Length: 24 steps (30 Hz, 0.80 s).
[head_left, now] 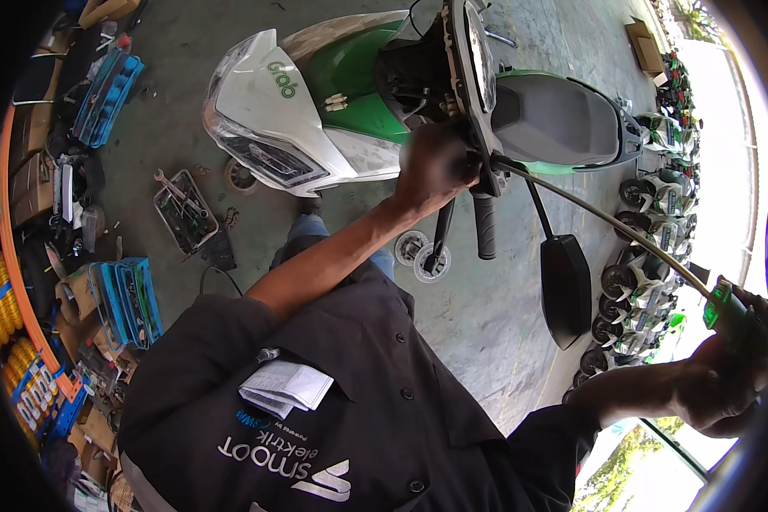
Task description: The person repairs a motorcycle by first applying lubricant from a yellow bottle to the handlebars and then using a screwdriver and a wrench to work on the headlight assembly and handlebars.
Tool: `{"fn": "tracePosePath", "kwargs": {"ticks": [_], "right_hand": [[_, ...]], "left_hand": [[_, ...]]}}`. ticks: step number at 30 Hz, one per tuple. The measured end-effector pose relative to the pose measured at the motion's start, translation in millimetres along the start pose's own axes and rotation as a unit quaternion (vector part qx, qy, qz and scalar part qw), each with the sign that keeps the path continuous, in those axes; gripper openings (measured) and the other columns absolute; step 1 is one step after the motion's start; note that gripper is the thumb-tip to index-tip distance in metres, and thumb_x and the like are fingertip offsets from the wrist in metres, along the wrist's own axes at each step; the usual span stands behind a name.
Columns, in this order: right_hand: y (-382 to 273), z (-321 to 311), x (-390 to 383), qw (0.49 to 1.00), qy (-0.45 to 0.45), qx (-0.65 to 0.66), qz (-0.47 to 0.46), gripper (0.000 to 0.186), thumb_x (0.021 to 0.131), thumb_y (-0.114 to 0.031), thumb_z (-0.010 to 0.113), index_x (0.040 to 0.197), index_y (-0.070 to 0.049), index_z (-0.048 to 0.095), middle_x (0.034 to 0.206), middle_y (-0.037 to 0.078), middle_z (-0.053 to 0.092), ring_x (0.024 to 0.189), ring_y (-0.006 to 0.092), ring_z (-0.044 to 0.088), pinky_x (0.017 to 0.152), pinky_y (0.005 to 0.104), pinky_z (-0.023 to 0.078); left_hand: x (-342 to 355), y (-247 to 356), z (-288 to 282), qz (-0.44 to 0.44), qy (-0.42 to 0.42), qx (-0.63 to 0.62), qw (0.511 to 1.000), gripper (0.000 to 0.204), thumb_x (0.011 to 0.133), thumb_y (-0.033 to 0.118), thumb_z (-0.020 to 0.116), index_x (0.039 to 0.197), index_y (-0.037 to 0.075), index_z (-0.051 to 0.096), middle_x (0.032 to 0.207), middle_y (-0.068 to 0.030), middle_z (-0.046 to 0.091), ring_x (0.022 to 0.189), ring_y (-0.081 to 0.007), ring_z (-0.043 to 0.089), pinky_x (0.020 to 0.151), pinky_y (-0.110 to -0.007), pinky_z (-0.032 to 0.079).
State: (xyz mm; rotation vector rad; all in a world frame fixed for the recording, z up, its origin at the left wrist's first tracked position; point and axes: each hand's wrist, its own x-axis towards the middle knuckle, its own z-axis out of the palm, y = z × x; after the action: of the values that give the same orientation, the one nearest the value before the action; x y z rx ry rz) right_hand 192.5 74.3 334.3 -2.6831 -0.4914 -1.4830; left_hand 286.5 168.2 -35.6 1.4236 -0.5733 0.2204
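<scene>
My left hand [431, 175], partly blurred, is at the scooter's handlebar assembly [478, 77], its fingers curled around something I cannot make out. At the right edge, my right hand [712, 388] is closed on a dark tool [734, 320] with green details. A long thin metal rod [606, 213] runs from that tool to the handlebar, near my left hand. Below are a black handlebar grip [486, 226] and a black mirror [565, 290] on its stalk. The scooter has a white front panel [256, 119], green bodywork [341, 68] and a grey seat [555, 119].
On the floor [486, 333] lie a tray of wrenches [186, 213] and clear round discs [431, 260]. An orange-framed rack [13, 213], blue tool boxes [124, 299] and cardboard boxes line the left. Several scooters [648, 222] stand in a row at the right, with a carton [644, 51] beyond.
</scene>
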Motion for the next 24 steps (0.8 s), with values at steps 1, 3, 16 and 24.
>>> {"fn": "tracePosePath", "kwargs": {"ticks": [1,3,16,24], "right_hand": [[-2,0,-3,1.0,0.004,-0.002,0.008,0.039,0.103,-0.029,0.054,0.117,0.006,0.047,0.079,0.016,0.061,0.065,0.0249,0.066,0.052,0.0326,0.056],[-6,0,-10,1.0,0.014,-0.006,0.023,0.038,0.103,-0.028,0.054,0.115,0.007,0.047,0.079,0.018,0.061,0.064,0.0262,0.066,0.052,0.0331,0.056],[-28,-7,-26,0.998,0.043,-0.004,0.049,0.034,0.102,-0.02,0.054,0.101,0.014,0.05,0.078,0.029,0.062,0.062,0.0349,0.067,0.049,0.0363,0.059],[-27,-8,-28,0.996,0.073,-0.039,0.027,0.03,0.1,-0.017,0.055,0.101,0.013,0.049,0.076,0.032,0.063,0.058,0.0362,0.066,0.047,0.0356,0.058]], "left_hand": [[-2,-2,0,-0.005,0.004,0.018,1.0,0.033,0.067,0.008,0.085,0.096,0.008,0.068,0.12,-0.0127,0.066,0.102,-0.0337,0.064,0.088,-0.044,0.052],[-1,-3,-1,-0.01,0.007,0.035,0.999,0.034,0.066,0.008,0.085,0.096,0.008,0.068,0.121,-0.0127,0.066,0.101,-0.0339,0.064,0.087,-0.043,0.052],[1,-1,-4,0.028,-0.005,0.074,0.997,0.037,0.067,0.009,0.083,0.101,0.01,0.07,0.119,-0.0126,0.065,0.099,-0.0327,0.064,0.085,-0.043,0.053],[-9,52,-9,-0.348,-0.053,-0.201,0.914,0.025,0.098,0.019,0.067,0.11,-0.003,0.068,0.086,-0.0064,0.071,0.076,-0.011,0.063,0.067,-0.03,0.053]]}}
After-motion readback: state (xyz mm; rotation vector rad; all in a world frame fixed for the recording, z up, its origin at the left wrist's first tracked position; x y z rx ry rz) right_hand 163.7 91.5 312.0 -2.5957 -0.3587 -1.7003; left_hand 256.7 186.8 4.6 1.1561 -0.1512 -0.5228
